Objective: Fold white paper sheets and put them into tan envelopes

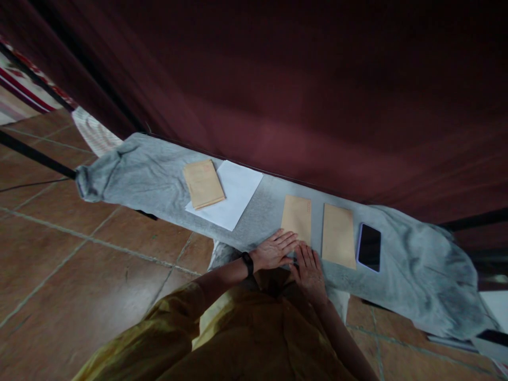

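A tan paper envelope (296,216) lies flat on the cloth-covered board in front of me. My left hand (274,250) rests with fingers outstretched on its lower left edge. Beside it, my right hand (309,269) lies flat, fingertips on the envelope's near end. Both hands are open and hold nothing; they partly cover that near end. Just right of this envelope is another tan envelope (338,236), apart from my hands.
A phone (369,247) in a pale purple case lies at the right. To the left, a stack of tan envelopes (203,184) overlaps white paper sheets (239,193). Grey cloth (420,264) covers the narrow board. A dark red curtain (278,116) hangs behind; tiled floor (95,275) is below.
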Tool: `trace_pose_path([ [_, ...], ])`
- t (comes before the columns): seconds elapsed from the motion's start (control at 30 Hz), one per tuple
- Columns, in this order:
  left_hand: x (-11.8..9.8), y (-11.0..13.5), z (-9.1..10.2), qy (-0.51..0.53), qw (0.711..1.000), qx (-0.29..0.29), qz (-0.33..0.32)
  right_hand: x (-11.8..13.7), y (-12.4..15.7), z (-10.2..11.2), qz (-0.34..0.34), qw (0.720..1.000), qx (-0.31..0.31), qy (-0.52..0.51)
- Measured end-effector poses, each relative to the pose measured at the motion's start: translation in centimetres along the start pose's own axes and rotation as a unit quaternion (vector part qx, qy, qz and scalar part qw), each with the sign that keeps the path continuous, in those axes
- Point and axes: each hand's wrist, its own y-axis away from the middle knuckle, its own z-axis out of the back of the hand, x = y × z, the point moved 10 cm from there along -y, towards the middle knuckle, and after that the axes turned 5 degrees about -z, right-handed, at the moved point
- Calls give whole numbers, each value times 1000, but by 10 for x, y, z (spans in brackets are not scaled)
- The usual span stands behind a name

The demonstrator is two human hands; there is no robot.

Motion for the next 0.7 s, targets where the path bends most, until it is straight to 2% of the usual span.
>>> trace_pose_path([
  [0.17,-4,5,1,-6,1000,-3,-23,-17,-3,4,-17,997,9,-72],
  [0.37,-3,6,-4,-47,998,-5,-43,-38,-17,11,-112,983,-22,-141],
  [0.5,-3,6,-6,-90,995,6,-50,-55,-21,14,-211,964,-52,-156],
  [0.6,-3,6,-6,-102,993,5,-54,-69,-23,12,-280,945,-33,-164],
  [0.7,-2,6,-6,-103,993,5,-54,-76,-27,9,-311,933,-2,-182],
])
